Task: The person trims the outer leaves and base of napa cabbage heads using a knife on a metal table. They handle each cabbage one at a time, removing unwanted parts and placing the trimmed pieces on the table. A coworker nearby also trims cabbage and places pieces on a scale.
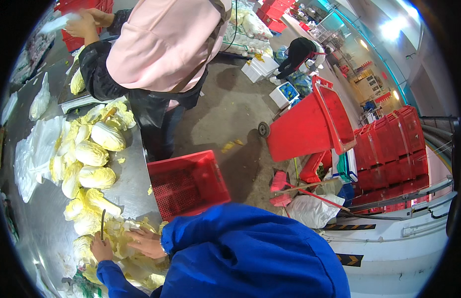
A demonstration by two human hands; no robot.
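Note:
My left hand (101,249) is closed around a knife (103,225), whose thin dark blade points up and away from the fist. Beside it, my right hand (146,242) lies with fingers spread on loose yellow cabbage leaves (120,232); its fingertips partly sink among them. More trimmings (141,266) are heaped under my forearms. Just beyond my hands is a split-open napa cabbage (98,203). Several whole napa cabbages (98,177) lie farther along the steel table (128,182).
A red perforated crate (189,184) stands against the table edge. Clear plastic bags (35,152) lie behind the cabbages. A co-worker in pink (167,44) stands by a scale (79,102), holding a plastic bag (59,23). A red wheeled bin (301,123) and brooms (280,182) stand behind.

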